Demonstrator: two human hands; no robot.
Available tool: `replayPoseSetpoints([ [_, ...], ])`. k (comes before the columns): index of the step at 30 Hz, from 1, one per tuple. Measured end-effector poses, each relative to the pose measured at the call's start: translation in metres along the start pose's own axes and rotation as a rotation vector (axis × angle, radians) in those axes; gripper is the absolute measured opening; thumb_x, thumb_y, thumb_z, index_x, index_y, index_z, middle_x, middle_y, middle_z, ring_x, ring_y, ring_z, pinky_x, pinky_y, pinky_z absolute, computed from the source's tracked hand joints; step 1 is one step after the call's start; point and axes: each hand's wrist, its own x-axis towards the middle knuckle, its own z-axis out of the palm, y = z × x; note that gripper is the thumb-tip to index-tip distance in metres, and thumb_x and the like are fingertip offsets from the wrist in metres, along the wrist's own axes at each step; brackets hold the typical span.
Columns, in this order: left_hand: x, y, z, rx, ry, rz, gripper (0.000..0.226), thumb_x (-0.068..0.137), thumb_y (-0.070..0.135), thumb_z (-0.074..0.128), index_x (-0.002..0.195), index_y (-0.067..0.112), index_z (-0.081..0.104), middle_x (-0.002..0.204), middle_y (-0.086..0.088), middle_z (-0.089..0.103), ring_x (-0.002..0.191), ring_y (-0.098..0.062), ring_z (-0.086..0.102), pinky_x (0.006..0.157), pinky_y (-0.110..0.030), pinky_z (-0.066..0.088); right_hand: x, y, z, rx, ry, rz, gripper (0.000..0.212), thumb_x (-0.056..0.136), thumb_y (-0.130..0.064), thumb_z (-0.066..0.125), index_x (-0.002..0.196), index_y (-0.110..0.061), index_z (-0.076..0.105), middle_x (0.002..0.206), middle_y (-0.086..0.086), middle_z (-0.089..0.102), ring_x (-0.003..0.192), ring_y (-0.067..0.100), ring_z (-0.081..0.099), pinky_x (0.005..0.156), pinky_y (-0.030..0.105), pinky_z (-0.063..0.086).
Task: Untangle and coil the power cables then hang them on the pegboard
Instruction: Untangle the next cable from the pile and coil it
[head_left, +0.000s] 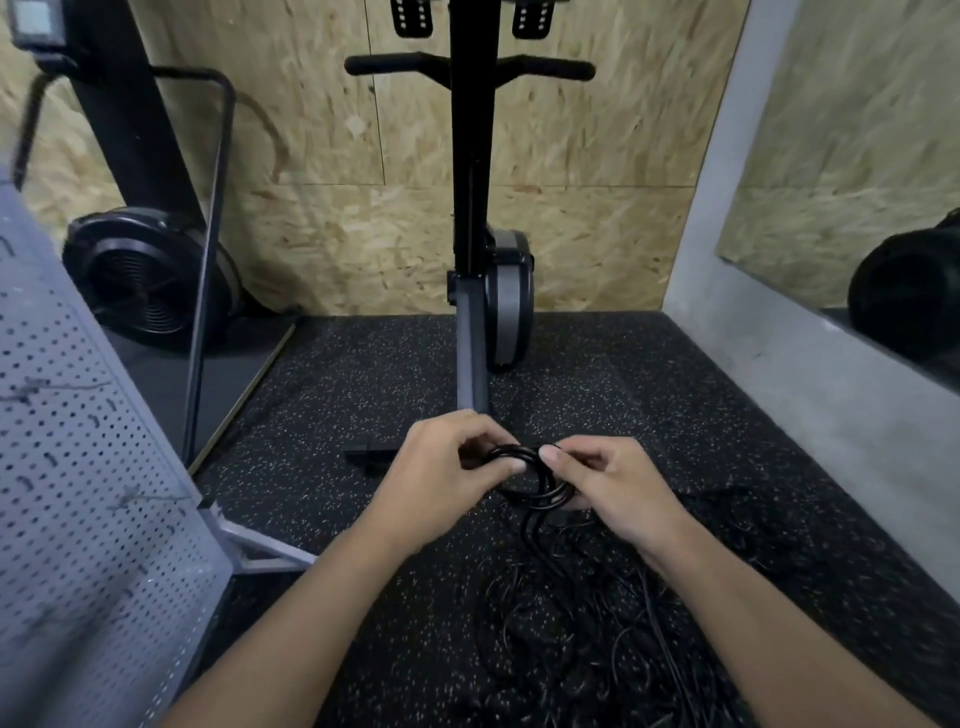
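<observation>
- Head view: a grey pegboard (78, 467) stands at my left, well apart from the work.
- Loose black power cables (582, 639) sprawl tangled on the speckled floor mat (363, 374); they look light and limp, likely to snag.
- Both my left hand (441, 478) and right hand (608, 483) pinch one small bundle.
- That coil (530, 488) sits between them; I'd grip it where the loops cross.

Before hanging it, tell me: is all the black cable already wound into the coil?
No, loose cable trails from the coil, held by the left hand and right hand, onto the speckled floor.
</observation>
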Motion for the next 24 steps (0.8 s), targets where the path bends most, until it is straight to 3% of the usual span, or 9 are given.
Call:
replayPoseSetpoints([
  [4, 0.007, -0.009, -0.001, -0.110, -0.024, -0.123, 0.012, 0.089, 0.027, 0.083, 0.082, 0.024, 0.074, 0.079, 0.009, 0.075, 0.077, -0.010, 0.072, 0.071, -0.029, 0.056, 0.010, 0.004, -0.006, 0.113, 0.018, 0.055, 0.016, 0.100, -0.022, 0.068, 0.097, -0.015, 0.082, 0.091, 0.004, 0.080, 0.089, 0.019, 0.078, 0.075, 0.036, 0.064],
  [9, 0.014, -0.021, -0.001, -0.295, -0.050, -0.222, 0.016, 0.091, 0.023, 0.081, 0.081, 0.016, 0.071, 0.085, -0.007, 0.076, 0.083, -0.028, 0.073, 0.081, -0.048, 0.058, 0.018, 0.011, -0.011, 0.205, 0.102, 0.159, 0.020, 0.101, -0.021, 0.068, 0.092, -0.007, 0.081, 0.083, 0.001, 0.076, 0.086, 0.018, 0.077, 0.073, 0.034, 0.064],
  [13, 0.021, -0.026, -0.003, -0.445, 0.001, -0.285, 0.010, 0.091, 0.019, 0.081, 0.083, 0.015, 0.076, 0.087, -0.007, 0.074, 0.083, -0.022, 0.069, 0.083, -0.045, 0.061, 0.024, 0.008, -0.014, 0.353, 0.159, 0.274, 0.024, 0.103, -0.019, 0.064, 0.097, 0.001, 0.076, 0.085, 0.010, 0.074, 0.082, 0.021, 0.075, 0.070, 0.033, 0.063],
  [16, 0.020, -0.028, -0.001, -0.342, -0.081, -0.266, 0.009, 0.093, 0.024, 0.079, 0.087, 0.020, 0.074, 0.089, -0.005, 0.075, 0.084, -0.029, 0.071, 0.085, -0.051, 0.062, 0.021, 0.005, -0.019, 0.311, 0.143, 0.260, 0.026, 0.105, -0.021, 0.061, 0.098, 0.000, 0.074, 0.087, 0.010, 0.073, 0.085, 0.023, 0.076, 0.074, 0.036, 0.063],
  [19, 0.013, -0.030, 0.000, -0.125, -0.075, -0.199, 0.011, 0.093, 0.030, 0.079, 0.087, 0.027, 0.070, 0.085, 0.006, 0.075, 0.082, -0.017, 0.073, 0.082, -0.040, 0.060, 0.011, 0.000, -0.024, 0.267, 0.027, 0.254, 0.028, 0.102, -0.029, 0.064, 0.099, -0.003, 0.074, 0.080, 0.008, 0.067, 0.078, 0.021, 0.071, 0.076, 0.039, 0.063],
  [24, 0.002, -0.027, 0.003, -0.108, -0.006, -0.119, 0.012, 0.092, 0.021, 0.080, 0.090, 0.022, 0.069, 0.085, 0.008, 0.072, 0.081, -0.010, 0.071, 0.076, -0.025, 0.058, -0.003, -0.006, -0.018, 0.103, -0.055, 0.252, 0.029, 0.106, -0.029, 0.058, 0.104, -0.004, 0.072, 0.066, 0.005, 0.062, 0.066, 0.016, 0.067, 0.064, 0.034, 0.063],
])
